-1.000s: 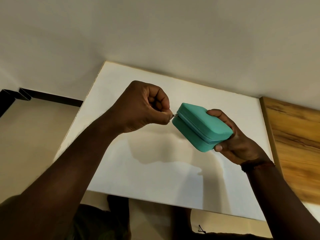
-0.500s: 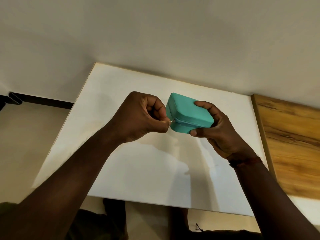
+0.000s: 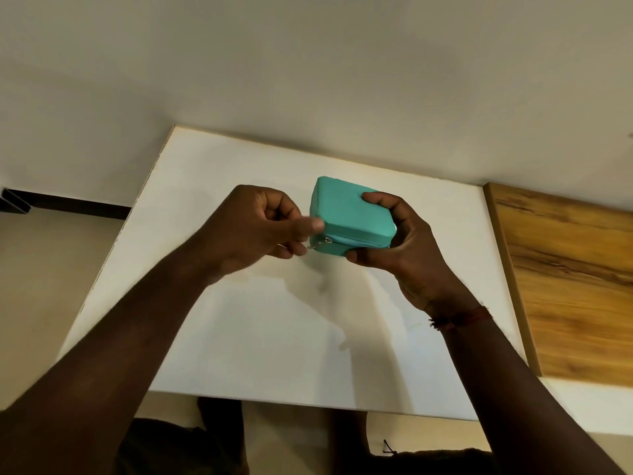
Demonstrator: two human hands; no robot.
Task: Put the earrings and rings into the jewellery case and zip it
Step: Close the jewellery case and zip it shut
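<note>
I hold the teal jewellery case (image 3: 349, 214) closed above the white table (image 3: 274, 337). My right hand (image 3: 404, 255) grips its right end, fingers over the top and thumb underneath. The silver zip pull (image 3: 325, 241) sits at the case's near left corner, its tab sticking out to the left. My left hand (image 3: 260, 231) is right beside it, blurred, thumb stretched toward the case and fingertips touching or nearly touching the tab. Whether it still pinches the tab is unclear. No earrings or rings are visible.
A wooden panel (image 3: 565, 286) adjoins the table's right edge. A plain wall (image 3: 308, 63) rises behind the table. Floor and a dark skirting strip (image 3: 68, 204) show at the left. My knees (image 3: 219, 440) are below the near edge.
My right hand has turned the case so its top faces me and brought it lower and closer. The left thumb has lifted off the index finger, loosening the pinch on the zip pull.
</note>
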